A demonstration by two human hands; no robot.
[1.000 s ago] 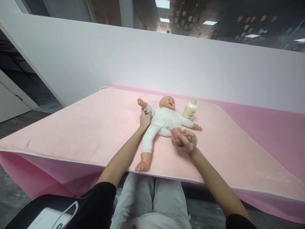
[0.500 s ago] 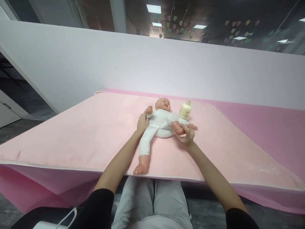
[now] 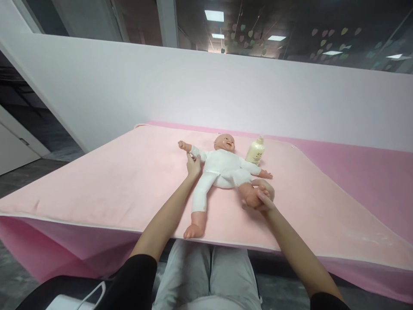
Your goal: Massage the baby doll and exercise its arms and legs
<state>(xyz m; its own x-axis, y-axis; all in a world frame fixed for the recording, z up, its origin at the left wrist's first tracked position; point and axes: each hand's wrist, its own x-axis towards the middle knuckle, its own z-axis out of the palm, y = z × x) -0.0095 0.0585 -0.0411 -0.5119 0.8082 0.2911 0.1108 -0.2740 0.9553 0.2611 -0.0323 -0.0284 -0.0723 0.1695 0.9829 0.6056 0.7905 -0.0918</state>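
Baby doll (image 3: pixel 222 162) lies face-up on the cloth-covered bench (image 3: pixel 135 172), one leg in hand, the other free.
Right hand's (image 3: pixel 267 200) fingers clamp the doll's left foot, partly hiding it; left hand (image 3: pixel 193 167) touches its right arm, finger closure unclear. Bottle (image 3: pixel 255 153) unheld, label unreadable.

A pale yellow bottle (image 3: pixel 255 152) with dark print stands near the far edge of the counter (image 3: pixel 135 176), which is spread with pink cloths. Behind it rises a plain white partition (image 3: pixel 206 88); above that, dark glass (image 3: pixel 290 21) shows lit ceiling panels (image 3: pixel 214 16) and heart shapes (image 3: pixel 344 31). At left is a white door (image 3: pixel 16 146); at lower left, a white object (image 3: pixel 69 303) with a loop, partly out of view.
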